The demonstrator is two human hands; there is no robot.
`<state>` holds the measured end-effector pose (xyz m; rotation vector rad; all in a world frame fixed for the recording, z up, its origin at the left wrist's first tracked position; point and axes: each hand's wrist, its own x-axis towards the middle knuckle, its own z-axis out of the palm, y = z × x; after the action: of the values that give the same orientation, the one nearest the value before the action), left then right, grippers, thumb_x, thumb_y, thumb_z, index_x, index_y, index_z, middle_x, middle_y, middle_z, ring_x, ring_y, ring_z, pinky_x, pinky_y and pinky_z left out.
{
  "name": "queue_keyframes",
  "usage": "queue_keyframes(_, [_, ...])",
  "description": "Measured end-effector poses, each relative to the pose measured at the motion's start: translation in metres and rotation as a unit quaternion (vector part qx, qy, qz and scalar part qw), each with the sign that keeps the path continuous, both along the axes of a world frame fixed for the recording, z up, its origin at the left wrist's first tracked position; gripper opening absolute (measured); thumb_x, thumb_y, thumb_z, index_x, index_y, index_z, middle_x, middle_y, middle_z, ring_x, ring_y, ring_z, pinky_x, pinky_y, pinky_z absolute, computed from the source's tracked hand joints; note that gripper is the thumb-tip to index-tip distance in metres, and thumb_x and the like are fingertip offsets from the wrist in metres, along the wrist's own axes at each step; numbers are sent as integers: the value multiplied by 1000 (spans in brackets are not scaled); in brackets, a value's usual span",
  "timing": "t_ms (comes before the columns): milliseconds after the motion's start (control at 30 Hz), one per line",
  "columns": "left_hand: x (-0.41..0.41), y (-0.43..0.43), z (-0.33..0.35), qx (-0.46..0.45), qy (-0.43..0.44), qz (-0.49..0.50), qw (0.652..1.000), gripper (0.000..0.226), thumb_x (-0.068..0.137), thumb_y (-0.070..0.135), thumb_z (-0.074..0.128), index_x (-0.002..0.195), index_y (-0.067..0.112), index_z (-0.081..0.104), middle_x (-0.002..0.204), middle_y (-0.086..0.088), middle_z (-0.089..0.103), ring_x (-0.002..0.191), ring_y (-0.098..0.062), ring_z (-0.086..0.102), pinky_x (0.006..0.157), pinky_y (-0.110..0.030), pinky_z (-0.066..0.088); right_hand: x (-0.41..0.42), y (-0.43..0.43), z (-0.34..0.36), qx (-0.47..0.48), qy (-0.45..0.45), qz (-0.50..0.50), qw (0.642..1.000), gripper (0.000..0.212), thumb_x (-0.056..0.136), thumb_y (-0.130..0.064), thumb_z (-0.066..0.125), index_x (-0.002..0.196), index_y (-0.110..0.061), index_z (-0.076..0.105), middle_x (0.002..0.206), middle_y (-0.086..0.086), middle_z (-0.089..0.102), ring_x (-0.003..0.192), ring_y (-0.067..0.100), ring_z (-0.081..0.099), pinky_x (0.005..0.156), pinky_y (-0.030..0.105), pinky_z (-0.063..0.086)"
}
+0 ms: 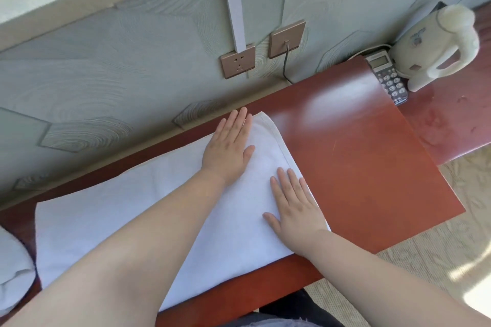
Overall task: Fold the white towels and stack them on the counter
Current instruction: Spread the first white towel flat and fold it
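Observation:
A long white towel (pixel 119 218) lies flat along the red-brown counter (pixel 358 162), its hemmed right end near the counter's middle. My left hand (pixel 228 146) rests palm down on the towel's far right corner, fingers straight and together. Flat on the towel's near right edge lies my right hand (pixel 295 207), fingers slightly spread. Neither hand grips the cloth. At the far left edge a bundled white towel (pixel 13 271) is partly in view.
A dark telephone (pixel 386 78) and a white electric kettle (pixel 435 45) stand at the counter's far right by the wall. Two wall sockets (pixel 263 50), one with a cable plugged in, sit above the counter. Beige carpet (pixel 438 260) lies to the right.

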<state>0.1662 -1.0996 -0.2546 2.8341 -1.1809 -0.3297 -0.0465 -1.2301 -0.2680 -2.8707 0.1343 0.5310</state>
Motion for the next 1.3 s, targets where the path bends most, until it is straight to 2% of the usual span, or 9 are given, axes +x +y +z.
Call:
queue_keyframes(167, [-102, 79, -4, -23, 35, 113, 993, 80, 100, 48, 32, 162, 4, 5, 171, -16, -2, 159, -29, -1, 127, -44, 1, 73, 3, 6, 60, -26, 63, 996, 70, 104, -55, 15, 164, -19, 8, 171, 2, -7, 157, 25, -13, 127, 46, 4])
queue_keyframes(300, [-170, 109, -18, 57, 71, 11, 996, 95, 91, 62, 46, 162, 6, 15, 172, -13, 2, 157, -35, 13, 122, -53, 12, 142, -10, -9, 3, -23, 91, 996, 71, 100, -67, 11, 163, -36, 5, 172, -2, -8, 156, 29, -16, 127, 48, -4])
queue_keyframes(400, [-168, 109, -20, 98, 83, -9, 992, 107, 85, 76, 42, 164, 12, 9, 172, -9, -6, 158, -33, -3, 123, -60, 5, 168, -14, -16, -34, -36, 49, 998, 76, 95, -74, 9, 162, -38, 9, 172, 0, 0, 156, 31, -12, 127, 49, -3])
queue_keyframes(600, [-165, 108, -18, 127, 96, -9, 987, 125, 71, 90, 40, 162, 9, 12, 172, -13, -3, 157, -38, -9, 121, -69, 4, 159, 7, -5, -33, -30, 29, 999, 75, 98, -68, 10, 163, -31, 4, 171, 5, -8, 154, 38, -16, 123, 56, -12])
queue_keyframes(700, [-165, 108, -21, 109, 94, 10, 990, 128, 71, 90, 41, 163, 8, 7, 171, -12, -10, 158, -32, -11, 124, -62, 3, 111, 37, -3, 25, -55, 132, 989, 71, 101, -63, 18, 163, -30, 13, 172, 4, -3, 157, 32, -13, 125, 54, -6])
queue_keyframes(800, [-158, 116, -24, 86, 83, 90, 989, 117, 81, 82, 40, 164, 7, 3, 171, -7, -15, 158, -24, -12, 126, -49, 0, 66, 26, -10, 2, -40, 142, 989, 69, 102, -62, 21, 164, -30, 16, 172, 0, -3, 158, 24, -12, 127, 50, 0])
queue_keyframes(967, [-137, 137, -23, 85, 65, 251, 962, 89, 95, 69, 22, 164, 22, -10, 169, 1, -25, 155, -23, -23, 127, -49, -4, 26, -8, -8, -44, -11, 20, 999, 73, 100, -62, 20, 164, -26, 13, 172, 6, -5, 157, 31, -10, 126, 51, 0])
queue_keyframes(1167, [-111, 129, -23, 57, 88, 237, 966, 82, 96, 64, 15, 164, 25, -8, 169, 4, -25, 154, -17, -27, 127, -43, -10, 3, 70, 2, 28, -21, 182, 983, 77, 100, -59, 32, 164, -18, 17, 171, 12, 1, 157, 37, -5, 125, 54, 2])
queue_keyframes(1300, [-75, 148, -22, 30, 84, 234, 968, 73, 97, 55, 9, 164, 28, -3, 171, 5, -16, 156, -14, -19, 127, -35, -11, 48, 111, 4, 93, -34, 129, 987, 71, 104, -53, 29, 162, -13, 24, 170, 8, 14, 158, 28, 3, 128, 48, 5])
